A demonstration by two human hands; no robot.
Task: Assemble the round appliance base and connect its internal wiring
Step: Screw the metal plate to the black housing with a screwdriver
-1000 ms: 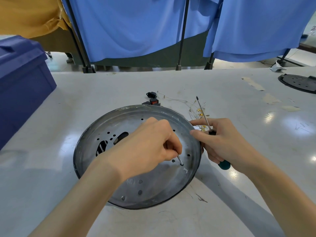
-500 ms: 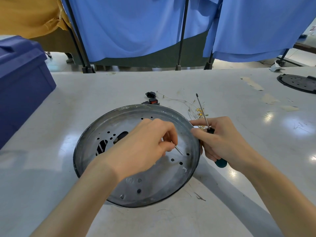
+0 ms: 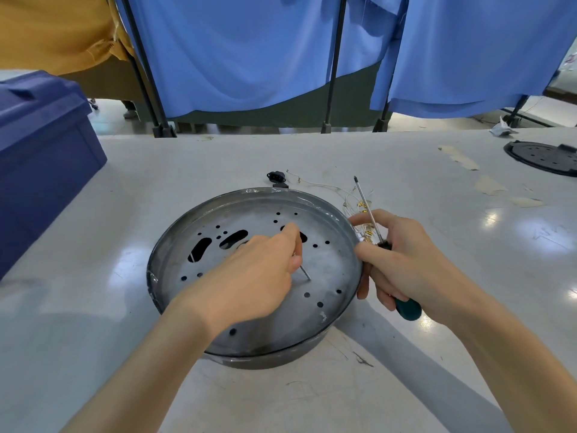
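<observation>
Blue curtains (image 3: 249, 51) hang on black poles (image 3: 335, 64) (glossy floor below) behind a white table (image 3: 406, 157).

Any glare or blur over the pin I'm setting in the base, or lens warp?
Head view: pin in the left hand sharp, no glare on it; head view: light spots glare on the table right of the round base; head view: wide lens tilts the curtain poles.

Open table (image 3: 131, 189) between blue bin (image 3: 46, 170) and round base (image 3: 334, 264). Behind base: black connector (image 3: 276, 177), wire tangle (image 3: 352, 198). At right rim, screwdriver (image 3: 368, 210) shaft juts up. Far right: black disc (image 3: 543, 157).
</observation>
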